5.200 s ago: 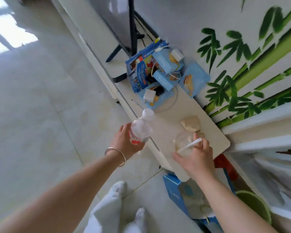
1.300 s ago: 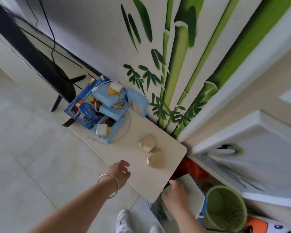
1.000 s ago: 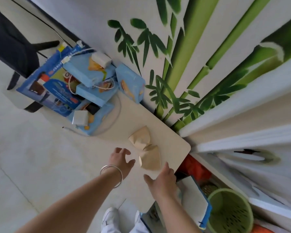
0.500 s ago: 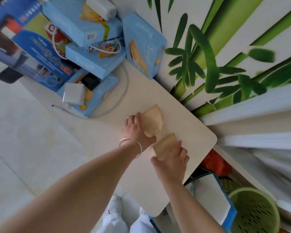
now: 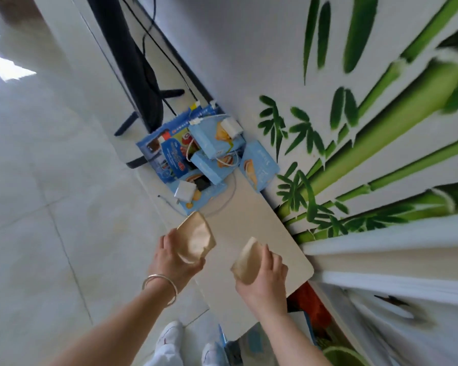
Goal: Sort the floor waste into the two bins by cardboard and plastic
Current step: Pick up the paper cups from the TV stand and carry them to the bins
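Observation:
My left hand [image 5: 173, 256] grips a tan cardboard piece [image 5: 196, 237], lifted off the beige board [image 5: 251, 212] that lies on the floor. A second tan cardboard piece [image 5: 246, 261] is held up by my right hand [image 5: 266, 280]. At the bottom edge, a blue bin [image 5: 233, 348] shows between my arms, partly hidden by the board. The rim of a green bin [image 5: 341, 356] peeks in at the bottom right.
A pile of blue snack boxes [image 5: 209, 154] with white chargers and cables sits by the bamboo-painted wall [image 5: 354, 128]. A black stand [image 5: 140, 83] rises behind it. A red object [image 5: 310, 302] lies under the board's corner. My white shoes [image 5: 169, 339] stand on pale floor tiles.
Both hands closed on the two cardboard pieces and lifted them off the board. The view pulled back from the pile. Earlier, the bottle and cup left my hands.

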